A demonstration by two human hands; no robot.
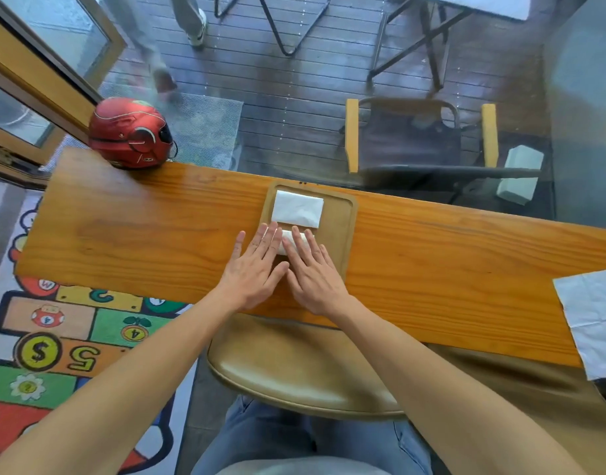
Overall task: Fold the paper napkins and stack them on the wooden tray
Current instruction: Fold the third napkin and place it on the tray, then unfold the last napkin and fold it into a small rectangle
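Note:
A wooden tray lies on the long wooden counter. A folded white napkin rests at the tray's far end. Nearer to me a second folded napkin lies on the tray, mostly covered by my fingers. My left hand and my right hand lie flat side by side, fingers spread, pressing down on that napkin. An unfolded white napkin hangs over the counter's near edge at the far right.
A red helmet stands at the counter's far left corner. A tan stool seat sits below the counter in front of me. Behind the glass are chairs, a table and a person's legs walking.

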